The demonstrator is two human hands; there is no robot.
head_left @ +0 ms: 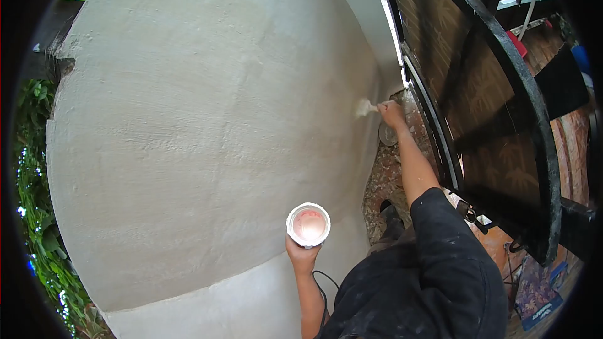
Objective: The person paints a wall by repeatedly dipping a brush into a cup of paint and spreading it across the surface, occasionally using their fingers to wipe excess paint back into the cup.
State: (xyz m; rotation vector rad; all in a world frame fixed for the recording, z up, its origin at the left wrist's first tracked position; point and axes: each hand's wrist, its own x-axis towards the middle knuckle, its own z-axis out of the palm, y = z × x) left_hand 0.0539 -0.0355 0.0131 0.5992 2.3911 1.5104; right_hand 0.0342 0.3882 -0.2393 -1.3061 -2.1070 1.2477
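Observation:
My left hand [301, 255] is closed around a paint can [308, 205] with a white, paint-smeared rim, and pale pinkish liquid shows inside. The can is upright in front of the lower wall. Farther out, my right hand [392, 114] grips a paintbrush [365, 108] by its handle. Its pale bristles point left and appear to be against the big whitish wall [220, 119], near the wall's right edge. Faint ridges and streaks run over the wall's surface. Most of the brush handle is hidden in my fingers.
A black-framed gate [490, 100] with brown panels curves close along my right arm. Stony ground [389, 169] lies between wall and gate, with a round clear item [388, 135] below my right hand. Green leaves [41, 213] border the wall's left edge. A patterned bag [537, 289] sits lower right.

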